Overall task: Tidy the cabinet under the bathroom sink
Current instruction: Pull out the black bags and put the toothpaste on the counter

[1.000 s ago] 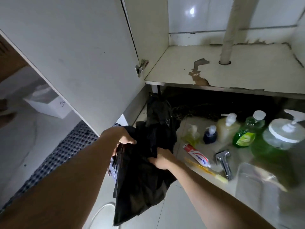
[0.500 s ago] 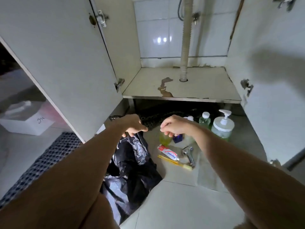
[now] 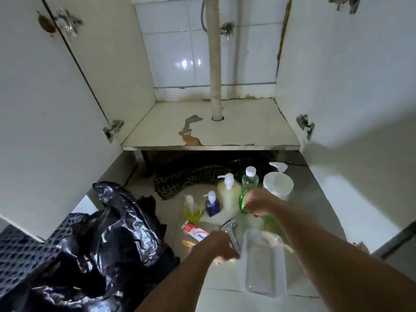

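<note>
The sink cabinet stands open, and its peeling floor panel (image 3: pixel 247 127) is bare around the drain hose (image 3: pixel 215 64). On the tiles in front of it, my right hand (image 3: pixel 258 202) grips the body of a green bottle (image 3: pixel 246 194) with a white cap. My left hand (image 3: pixel 219 246) is curled at the left rim of a clear plastic container (image 3: pixel 262 271), beside a chrome tap part (image 3: pixel 231 233). It appears to hold that rim. A crumpled black bin bag (image 3: pixel 108 244) lies on the floor to the left.
Standing near the green bottle are a cream pump bottle (image 3: pixel 228 192), a small blue one (image 3: pixel 211 203), a yellow one (image 3: pixel 191 210) and a large white-lidded dispenser (image 3: pixel 278 183). Toothpaste (image 3: pixel 195 231) lies by my left hand. Both doors (image 3: pixel 45 109) hang open, and a dark mat (image 3: pixel 180 179) lies under the cabinet.
Both hands let go of the black bag, which dropped to the floor on the left. My right hand moved onto the green bottle and my left hand onto the container's rim.
</note>
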`<state>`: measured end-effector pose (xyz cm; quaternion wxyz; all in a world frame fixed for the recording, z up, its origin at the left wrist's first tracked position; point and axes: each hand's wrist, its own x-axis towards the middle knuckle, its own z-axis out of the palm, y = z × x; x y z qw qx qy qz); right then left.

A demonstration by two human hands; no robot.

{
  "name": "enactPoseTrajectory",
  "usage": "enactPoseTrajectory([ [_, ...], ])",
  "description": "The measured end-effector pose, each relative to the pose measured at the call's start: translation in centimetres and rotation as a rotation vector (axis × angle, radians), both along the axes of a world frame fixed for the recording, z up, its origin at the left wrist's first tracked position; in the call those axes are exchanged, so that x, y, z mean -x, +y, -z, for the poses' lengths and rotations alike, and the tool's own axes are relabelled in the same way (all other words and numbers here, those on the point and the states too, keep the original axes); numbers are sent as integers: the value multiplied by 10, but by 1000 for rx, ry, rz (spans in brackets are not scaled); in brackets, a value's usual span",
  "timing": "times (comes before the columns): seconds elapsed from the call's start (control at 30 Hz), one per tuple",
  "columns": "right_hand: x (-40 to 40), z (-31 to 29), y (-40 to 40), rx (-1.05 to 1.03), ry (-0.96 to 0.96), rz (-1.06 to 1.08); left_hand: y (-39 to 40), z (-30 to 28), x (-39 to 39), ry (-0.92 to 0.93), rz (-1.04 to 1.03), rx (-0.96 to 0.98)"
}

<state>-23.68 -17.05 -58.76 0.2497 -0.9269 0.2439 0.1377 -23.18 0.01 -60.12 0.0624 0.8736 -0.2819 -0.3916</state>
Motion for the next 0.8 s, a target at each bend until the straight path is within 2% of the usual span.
enactPoseTrajectory([
  [0.17,-16,61,-1,51,102,-45,-4,56,-10,218,-167,14],
  [0.3,-31,87,-12,-19,49,-59,-15,76,-3,349,-199,38],
  [0.53,-33,122,4,141,20,-31,-20,105,10,389,-237,33],
  [0.7,-33,138,21,339,-14,-148,-18,115,10,374,-264,68],
  [0.8,-36,148,32,388,4,-182,-15,120,10,343,-263,79],
])
